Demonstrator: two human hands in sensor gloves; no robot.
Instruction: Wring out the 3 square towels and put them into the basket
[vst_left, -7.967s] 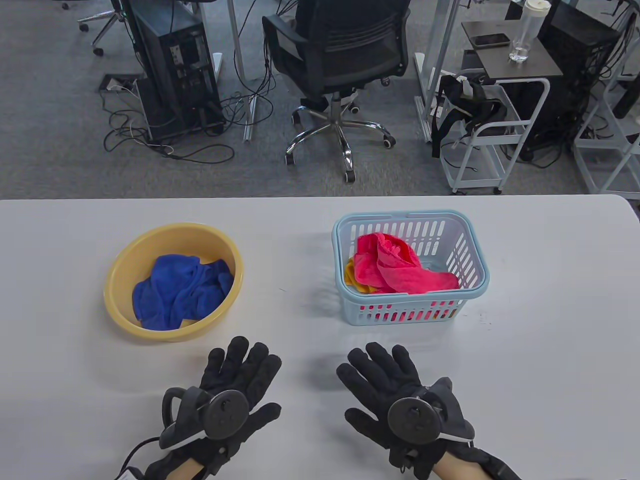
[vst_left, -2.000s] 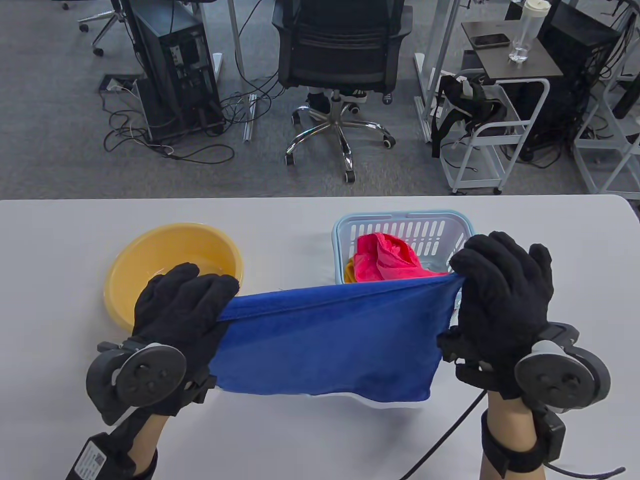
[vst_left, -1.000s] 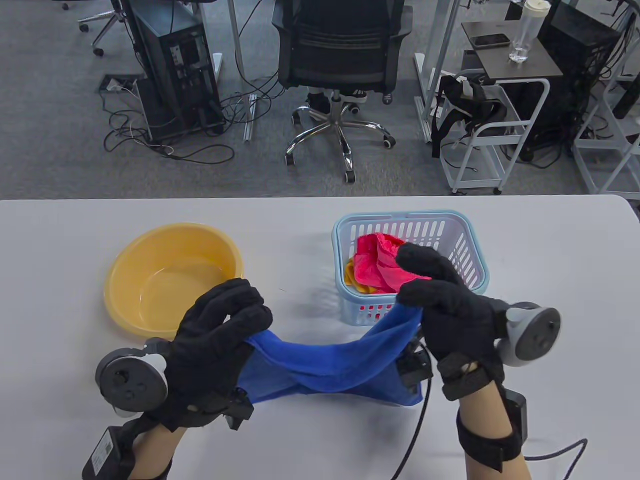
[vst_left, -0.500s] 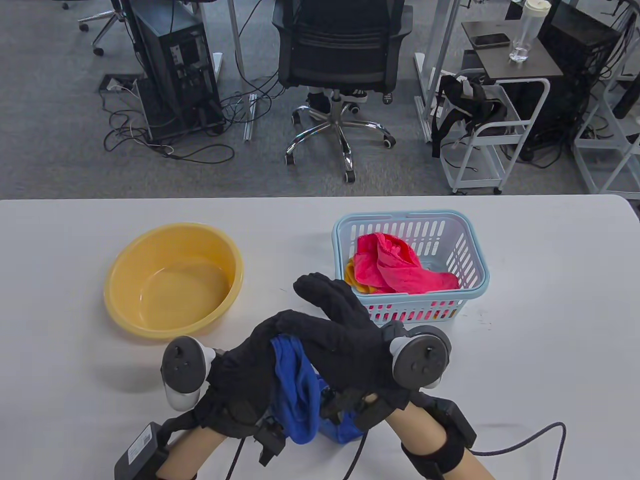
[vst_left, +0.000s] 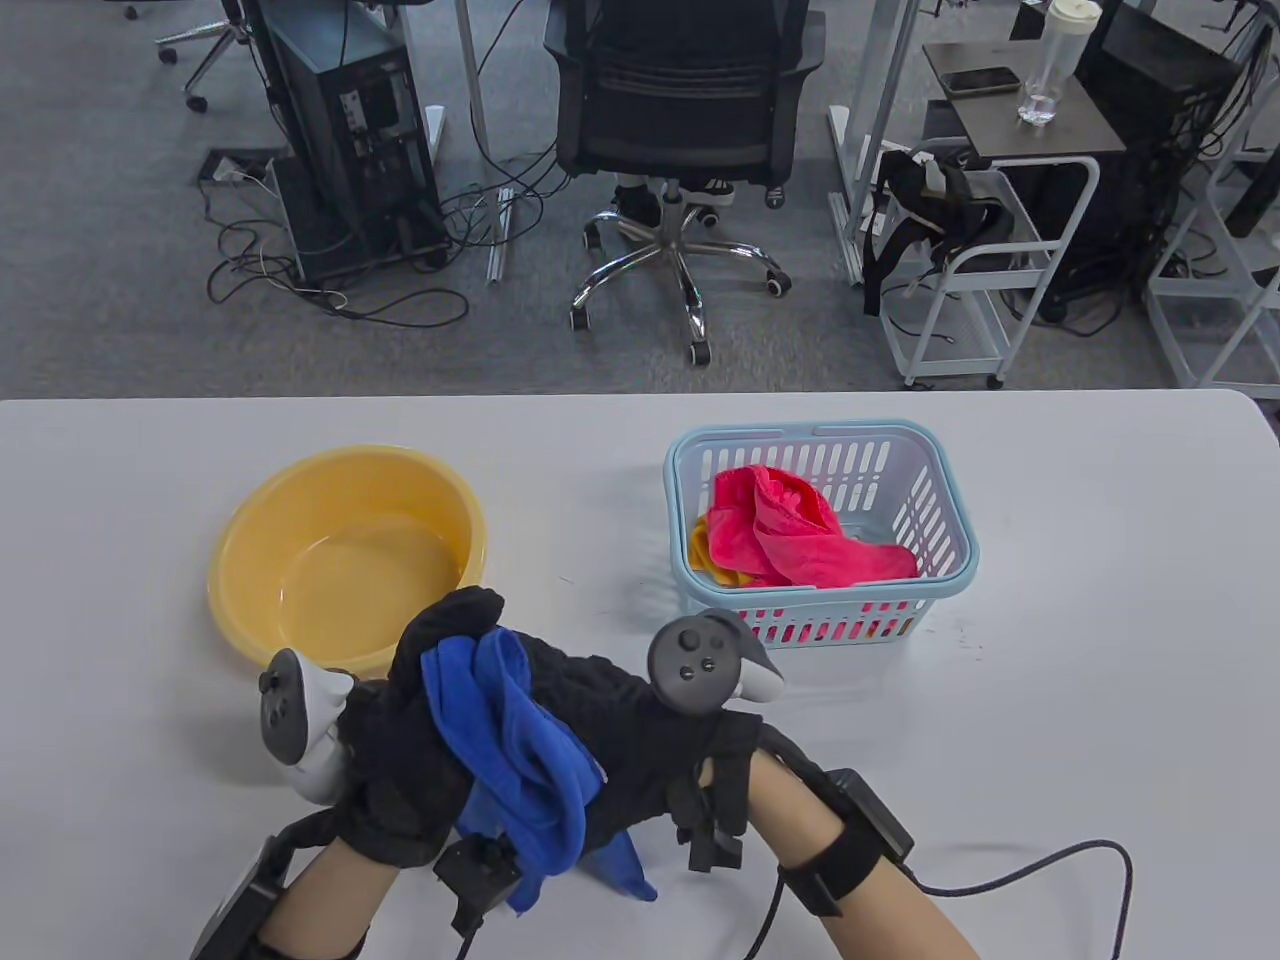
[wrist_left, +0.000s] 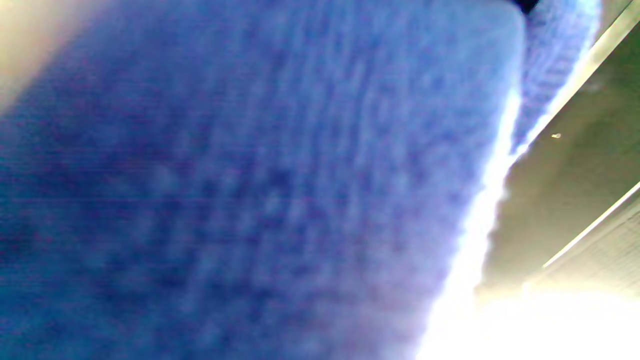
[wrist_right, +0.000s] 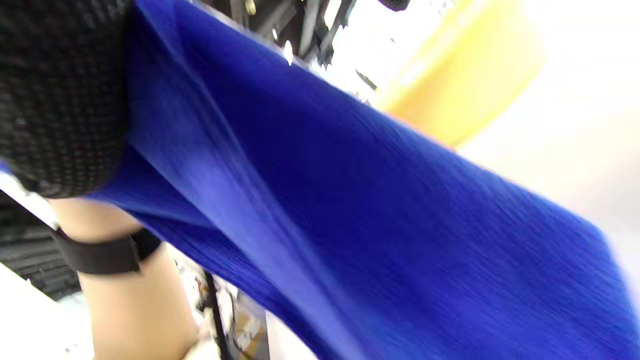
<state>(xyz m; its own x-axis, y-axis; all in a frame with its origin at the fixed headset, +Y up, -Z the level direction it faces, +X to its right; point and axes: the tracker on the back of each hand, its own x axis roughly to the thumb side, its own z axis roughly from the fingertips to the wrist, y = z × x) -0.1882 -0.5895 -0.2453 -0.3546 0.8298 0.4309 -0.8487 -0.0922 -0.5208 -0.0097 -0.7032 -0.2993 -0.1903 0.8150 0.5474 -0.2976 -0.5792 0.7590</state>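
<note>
No text, label, brand or number is legible anywhere.

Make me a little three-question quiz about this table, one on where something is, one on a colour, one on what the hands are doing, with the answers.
1. Where is the pink towel?
A. In the bowl
B. In the basket
C. On the floor

2. What colour is the bowl?
A. Yellow
B. Green
C. White

3. What are the hands doing?
A. Resting flat on the table
B. Lifting the basket
C. Both gripping the blue towel

Answers:
1. B: the pink towel lies inside the basket, on top of an orange one.
2. A: the bowl is yellow and has no towel in it.
3. C: the left hand and right hand are pressed together, curled round the bunched blue towel in front of the bowl.
</note>
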